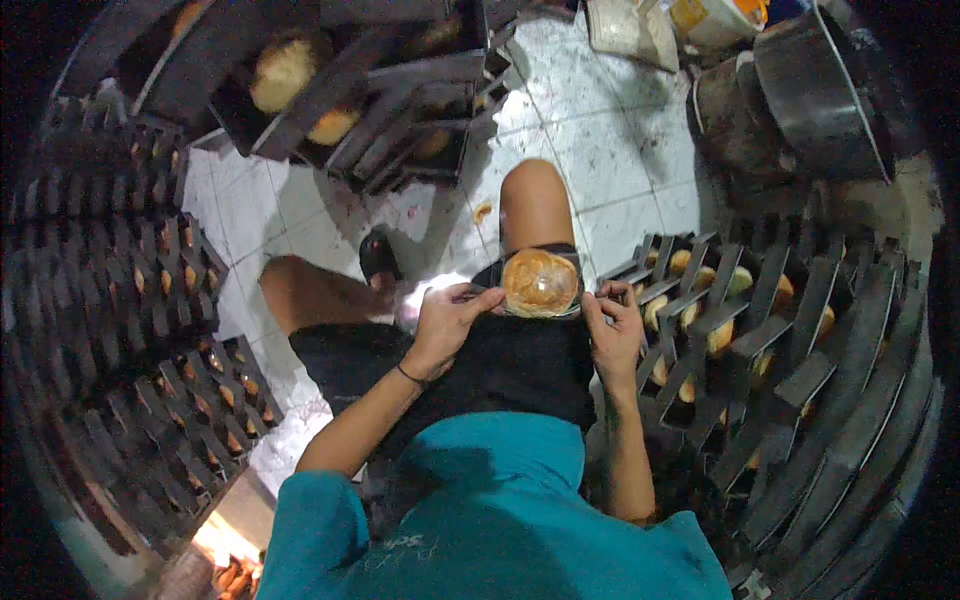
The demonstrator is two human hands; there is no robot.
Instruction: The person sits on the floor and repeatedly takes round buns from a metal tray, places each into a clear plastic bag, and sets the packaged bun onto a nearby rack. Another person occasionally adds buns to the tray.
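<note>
A round golden-brown bun (540,279) lies above my lap, next to my raised knee. Clear, shiny plastic film, which looks like a bag, covers it. Thumb and fingers of my left hand (444,324) pinch the film at the bun's left side. On the other side, the bent fingers of my right hand (615,326) grip the film's edge near the bun's lower right. Glare on the plastic hides part of its outline.
Stacked dark metal trays with bread stand close on my right (750,315) and on my left (202,405). More trays (390,120) are ahead. Large metal pots (817,97) and a bucket (712,26) stand far right. A bread scrap (481,212) lies on the tiled floor (607,165).
</note>
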